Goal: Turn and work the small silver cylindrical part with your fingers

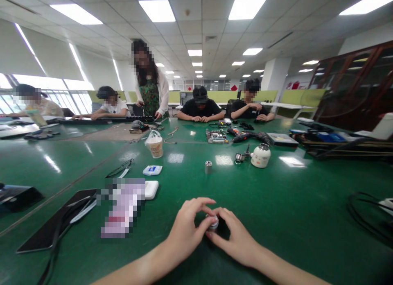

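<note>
A small silver metal cylinder (214,225) stands low at the front of the green table, partly hidden by my fingers. My left hand (188,224) curls over it from the left, thumb and fingertips at its upper rim. From the right, my right hand (238,236) closes round it with thumb and forefinger. What the cylinder is, I cannot make out. Farther back, a similar upright metal cylinder (208,167) sits apart from both hands, with a dark spot in its top.
Left of my hands lie a blurred purple packet (124,211), a white box (151,190), a dark tablet (58,219) with cables and a plastic cup (154,145). Behind stand a white bottle (260,156), a circuit board (216,136) and power drills (250,136). Several people work across the table.
</note>
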`<state>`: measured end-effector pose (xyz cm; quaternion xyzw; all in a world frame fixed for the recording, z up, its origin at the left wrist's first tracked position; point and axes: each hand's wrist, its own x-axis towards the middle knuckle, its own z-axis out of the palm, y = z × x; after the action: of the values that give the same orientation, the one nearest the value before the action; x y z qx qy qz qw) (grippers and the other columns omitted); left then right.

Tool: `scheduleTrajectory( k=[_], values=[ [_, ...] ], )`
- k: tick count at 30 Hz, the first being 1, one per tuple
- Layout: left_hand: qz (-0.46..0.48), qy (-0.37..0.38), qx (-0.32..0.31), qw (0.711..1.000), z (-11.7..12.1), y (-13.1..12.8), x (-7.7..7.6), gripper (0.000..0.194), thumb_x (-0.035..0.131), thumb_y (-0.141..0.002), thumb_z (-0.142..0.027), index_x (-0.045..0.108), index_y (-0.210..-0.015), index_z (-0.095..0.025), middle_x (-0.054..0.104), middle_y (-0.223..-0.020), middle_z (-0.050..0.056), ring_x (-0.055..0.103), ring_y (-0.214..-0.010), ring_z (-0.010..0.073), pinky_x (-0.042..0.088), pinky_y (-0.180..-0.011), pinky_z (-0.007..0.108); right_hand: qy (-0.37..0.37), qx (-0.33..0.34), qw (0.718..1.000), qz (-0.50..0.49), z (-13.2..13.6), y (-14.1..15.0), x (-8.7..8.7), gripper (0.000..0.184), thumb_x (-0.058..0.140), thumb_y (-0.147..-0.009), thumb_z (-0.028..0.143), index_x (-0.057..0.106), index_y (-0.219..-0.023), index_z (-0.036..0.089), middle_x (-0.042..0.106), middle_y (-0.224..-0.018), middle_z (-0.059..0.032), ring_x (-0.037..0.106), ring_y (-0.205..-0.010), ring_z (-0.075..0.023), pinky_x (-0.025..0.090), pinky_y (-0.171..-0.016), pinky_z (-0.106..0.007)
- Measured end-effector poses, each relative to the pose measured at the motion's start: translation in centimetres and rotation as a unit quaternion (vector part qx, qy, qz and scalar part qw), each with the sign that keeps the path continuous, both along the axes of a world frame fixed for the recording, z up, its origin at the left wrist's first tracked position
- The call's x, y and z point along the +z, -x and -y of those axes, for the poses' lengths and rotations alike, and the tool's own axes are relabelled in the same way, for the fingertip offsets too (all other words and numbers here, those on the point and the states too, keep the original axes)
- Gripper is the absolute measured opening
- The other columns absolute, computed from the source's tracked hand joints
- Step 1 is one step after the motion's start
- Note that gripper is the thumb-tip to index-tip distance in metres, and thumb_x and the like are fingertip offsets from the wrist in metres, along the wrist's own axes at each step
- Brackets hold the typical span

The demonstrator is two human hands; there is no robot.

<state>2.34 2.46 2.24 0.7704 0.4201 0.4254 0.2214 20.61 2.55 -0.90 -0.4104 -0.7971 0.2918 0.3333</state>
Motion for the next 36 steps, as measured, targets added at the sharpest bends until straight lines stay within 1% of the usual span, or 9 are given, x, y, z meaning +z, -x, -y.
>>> scheduleTrajectory(
  k=[7, 11, 14, 17, 20, 22, 26, 31, 36],
  values=[
    [-0.011, 0.011, -0.063, 0.998, 0.1, 0.1, 0.6, 0.053, 0.073, -0.081, -0.016, 0.052, -0.128, -0.03, 0.073, -0.112, 0.001, 0.057, -0.115, 0.0244, 0.037, -0.099, 0.039, -0.007, -0.003, 1.0, 0.001, -0.2, 0.0, -0.3, 0.03, 0.064, -0.08, 0.018, 0.057, -0.11, 0.021, 0.063, -0.105, -0.0059, 0.057, -0.096, -0.0239, 0.045, -0.085, -0.038],
    [-0.023, 0.032, -0.003, 0.999, 0.1, 0.0, 0.9, 0.048, 0.086, -0.066, -0.019, 0.063, -0.108, -0.026, 0.074, -0.095, 0.001, 0.061, -0.102, 0.0268, 0.041, -0.091, 0.039, 0.001, -0.003, 1.0, -0.001, -0.2, 0.0, -0.1, 0.031, 0.064, -0.078, 0.016, 0.057, -0.108, 0.022, 0.063, -0.103, -0.0043, 0.057, -0.096, -0.0231, 0.045, -0.085, -0.037],
    [-0.042, 0.036, 0.047, 0.997, 0.2, -0.1, 1.1, 0.042, 0.088, -0.06, -0.021, 0.064, -0.094, -0.023, 0.07, -0.079, -0.001, 0.061, -0.089, 0.0262, 0.043, -0.081, 0.037, 0.005, -0.004, 1.0, 0.004, -0.1, 0.0, 0.2, 0.028, 0.065, -0.078, 0.016, 0.057, -0.105, 0.023, 0.063, -0.1, -0.0029, 0.056, -0.094, -0.0224, 0.044, -0.083, -0.036],
    [-0.045, 0.015, 0.049, 0.998, 0.3, -0.1, 1.1, 0.038, 0.087, -0.062, -0.018, 0.063, -0.091, -0.022, 0.068, -0.084, 0.0, 0.06, -0.089, 0.0254, 0.044, -0.079, 0.036, 0.008, -0.002, 1.0, 0.004, -0.1, 0.0, 0.3, 0.027, 0.064, -0.078, 0.015, 0.058, -0.103, 0.023, 0.062, -0.1, -0.0027, 0.056, -0.093, -0.0221, 0.044, -0.083, -0.036],
    [-0.043, -0.004, 0.018, 0.999, 0.5, -0.1, 1.1, 0.043, 0.084, -0.066, -0.013, 0.063, -0.103, -0.024, 0.069, -0.104, 0.002, 0.059, -0.101, 0.0251, 0.042, -0.088, 0.037, 0.005, -0.002, 1.0, 0.003, -0.2, 0.0, -0.1, 0.029, 0.064, -0.077, 0.015, 0.057, -0.105, 0.022, 0.062, -0.101, -0.0038, 0.056, -0.094, -0.0228, 0.044, -0.084, -0.037],
    [-0.05, -0.005, 0.0, 0.999, 0.6, -0.1, 1.1, 0.044, 0.083, -0.069, -0.012, 0.063, -0.107, -0.026, 0.07, -0.108, 0.001, 0.058, -0.105, 0.0246, 0.04, -0.091, 0.038, -0.002, -0.002, 1.0, 0.002, -0.2, 0.0, -0.3, 0.031, 0.064, -0.078, 0.015, 0.056, -0.107, 0.021, 0.062, -0.103, -0.0047, 0.056, -0.096, -0.0236, 0.044, -0.085, -0.037],
    [-0.044, -0.003, 0.005, 0.999, 0.5, -0.1, 1.2, 0.037, 0.082, -0.07, -0.015, 0.065, -0.101, -0.024, 0.073, -0.102, 0.001, 0.059, -0.102, 0.0249, 0.04, -0.09, 0.038, -0.007, -0.001, 1.0, -0.005, -0.3, 0.0, -0.5, 0.029, 0.064, -0.08, 0.017, 0.056, -0.107, 0.023, 0.063, -0.104, -0.0044, 0.056, -0.097, -0.0236, 0.044, -0.085, -0.037],
    [-0.027, -0.007, 0.007, 1.0, 0.3, -0.1, 0.8, 0.03, 0.072, -0.079, -0.014, 0.062, -0.105, -0.025, 0.073, -0.09, -0.001, 0.06, -0.097, 0.0234, 0.04, -0.087, 0.038, 0.0, 0.002, 1.0, -0.007, -0.2, 0.0, -0.1, 0.026, 0.066, -0.082, 0.023, 0.057, -0.106, 0.023, 0.063, -0.104, -0.0035, 0.057, -0.096, -0.0231, 0.044, -0.084, -0.037],
    [-0.025, -0.025, 0.007, 0.999, 0.2, 0.0, 1.1, 0.025, 0.069, -0.081, -0.014, 0.064, -0.103, -0.026, 0.071, -0.09, -0.001, 0.061, -0.094, 0.0219, 0.042, -0.085, 0.036, 0.008, -0.002, 1.0, -0.005, -0.2, 0.0, 0.0, 0.027, 0.067, -0.082, 0.023, 0.057, -0.107, 0.023, 0.063, -0.104, -0.0037, 0.056, -0.097, -0.0231, 0.044, -0.085, -0.037]
  ],
)
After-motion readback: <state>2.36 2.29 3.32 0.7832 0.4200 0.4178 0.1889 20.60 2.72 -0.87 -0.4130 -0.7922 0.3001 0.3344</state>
